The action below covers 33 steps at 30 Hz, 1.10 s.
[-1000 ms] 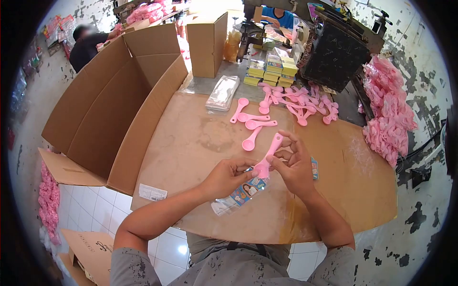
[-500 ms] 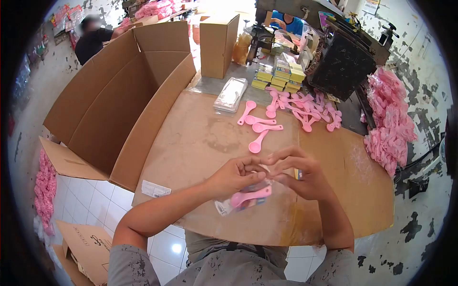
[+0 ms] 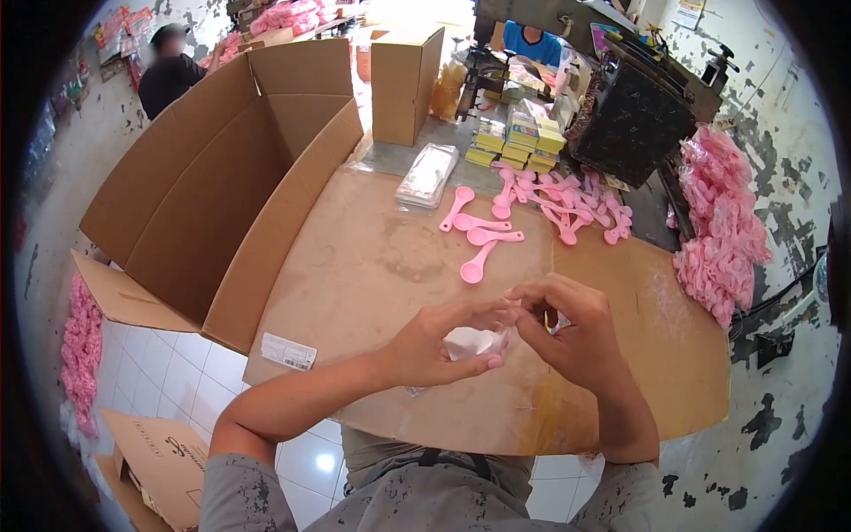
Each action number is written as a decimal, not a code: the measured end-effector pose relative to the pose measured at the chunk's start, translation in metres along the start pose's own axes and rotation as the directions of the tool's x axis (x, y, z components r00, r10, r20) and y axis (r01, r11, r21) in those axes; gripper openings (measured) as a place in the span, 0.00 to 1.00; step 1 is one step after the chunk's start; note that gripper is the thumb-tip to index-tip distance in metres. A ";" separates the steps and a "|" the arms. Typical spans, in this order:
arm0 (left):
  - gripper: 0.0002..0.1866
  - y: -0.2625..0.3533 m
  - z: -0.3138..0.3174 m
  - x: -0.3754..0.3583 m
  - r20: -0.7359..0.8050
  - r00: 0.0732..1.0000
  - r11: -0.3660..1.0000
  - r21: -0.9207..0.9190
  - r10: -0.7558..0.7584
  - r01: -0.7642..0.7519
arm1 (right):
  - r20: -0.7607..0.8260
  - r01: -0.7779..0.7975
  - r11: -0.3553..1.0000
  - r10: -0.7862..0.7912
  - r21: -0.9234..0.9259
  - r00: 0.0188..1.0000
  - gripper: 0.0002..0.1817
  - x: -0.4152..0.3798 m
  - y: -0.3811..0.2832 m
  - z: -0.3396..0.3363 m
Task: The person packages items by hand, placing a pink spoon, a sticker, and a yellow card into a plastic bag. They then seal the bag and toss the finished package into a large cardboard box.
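Just above the cardboard-covered table (image 3: 355, 257), both my hands are closed around a small clear plastic packet (image 3: 472, 342) with a white face showing. My left hand (image 3: 434, 341) grips it from the left, thumb below and fingers above. My right hand (image 3: 567, 332) pinches its upper right edge, fingers curled. What lies inside the packet is hidden now. Beyond my hands lie several loose pink measuring spoons (image 3: 479, 262), and a larger heap of pink spoons (image 3: 576, 199) is farther back.
A big open carton (image 3: 284, 213) stands at left. Clear plastic bags (image 3: 428, 176) and stacked yellow-edged cards (image 3: 523, 137) are at the back, beside a black machine (image 3: 634, 120). Bagged pink items (image 3: 722, 222) hang at right. Two people work beyond.
The packet, which hung below my hands with a pink spoon and a printed card visible, is now turned up between them with its white face showing. My left hand has opened wider around it.
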<state>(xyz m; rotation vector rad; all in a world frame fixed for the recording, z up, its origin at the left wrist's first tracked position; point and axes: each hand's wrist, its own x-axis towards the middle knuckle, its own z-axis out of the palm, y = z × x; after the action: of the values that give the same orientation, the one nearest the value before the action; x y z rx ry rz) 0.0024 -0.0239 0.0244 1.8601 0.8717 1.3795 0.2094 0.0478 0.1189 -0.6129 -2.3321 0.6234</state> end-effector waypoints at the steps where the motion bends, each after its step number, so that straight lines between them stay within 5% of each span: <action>1: 0.32 0.001 0.000 -0.001 -0.008 1.000 1.000 0.007 0.010 -0.010 | -0.006 -0.013 1.000 0.013 -0.007 1.000 0.11 0.000 -0.001 0.002; 4: 0.27 -0.001 0.002 0.001 0.004 0.999 0.999 -0.004 -0.045 0.045 | -0.002 0.024 1.000 -0.024 -0.002 1.000 0.12 0.005 -0.001 0.004; 7: 0.26 -0.011 0.003 0.000 -0.026 0.993 0.971 -0.212 -0.119 0.111 | -0.051 0.032 0.998 -0.034 -0.046 0.998 0.12 0.006 -0.003 0.010; 10: 0.26 -0.011 0.002 -0.002 -0.053 0.984 0.960 -0.236 -0.168 0.151 | -0.110 0.315 0.858 -0.388 -0.406 0.915 0.14 0.010 0.011 0.017; 13: 0.27 -0.001 0.000 -0.005 -0.071 0.979 0.982 0.016 -0.189 0.190 | 0.016 0.377 0.759 -0.436 -0.530 0.900 0.15 0.010 0.006 0.026; 16: 0.28 -0.005 0.003 -0.005 -0.081 0.985 0.984 0.074 -0.155 0.161 | 0.095 0.429 0.646 -0.485 -0.631 0.869 0.15 0.008 0.015 0.033; 19: 0.27 -0.009 0.004 -0.006 -0.005 0.988 0.971 0.185 -0.157 0.155 | 0.191 0.391 0.611 -0.368 -0.688 0.910 0.13 0.007 0.014 0.033; 22: 0.25 -0.004 0.002 -0.002 0.069 0.987 0.985 0.111 -0.143 0.135 | -0.066 0.206 0.746 -0.317 -0.633 0.946 0.10 0.010 0.028 0.016; 24: 0.24 -0.007 0.002 -0.001 0.084 0.954 0.957 -0.022 -0.287 0.289 | -0.152 0.085 0.924 -0.151 -0.372 0.977 0.08 0.007 0.037 -0.015; 25: 0.24 -0.009 0.002 -0.001 0.095 0.930 0.927 -0.089 -0.356 0.364 | -0.066 -0.138 0.990 0.136 -0.034 0.988 0.04 -0.003 0.040 -0.036; 26: 0.24 -0.011 0.003 -0.001 0.089 0.922 0.897 -0.213 -0.377 0.387 | 0.111 -0.387 0.880 0.370 0.275 0.922 0.01 -0.018 0.047 -0.059; 29: 0.25 -0.016 -0.001 0.004 0.094 0.901 0.786 -0.455 -0.424 0.418 | 0.116 -0.411 0.635 0.453 0.654 0.884 0.03 -0.078 0.116 -0.138; 31: 0.25 -0.016 -0.003 0.005 0.106 0.886 0.760 -0.476 -0.451 0.443 | -0.073 -0.429 0.682 0.576 0.592 0.815 0.06 -0.109 0.179 -0.168; 33: 0.25 -0.017 -0.002 0.005 0.099 0.884 0.765 -0.464 -0.457 0.447 | -0.250 -0.569 0.808 0.589 0.152 0.769 0.10 -0.139 0.231 -0.180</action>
<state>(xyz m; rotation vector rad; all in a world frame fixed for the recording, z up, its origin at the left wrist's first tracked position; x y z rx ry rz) -0.0007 -0.0102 0.0133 1.1616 0.8284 1.1666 0.4876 0.1985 0.0469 -1.3279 -1.8218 0.8181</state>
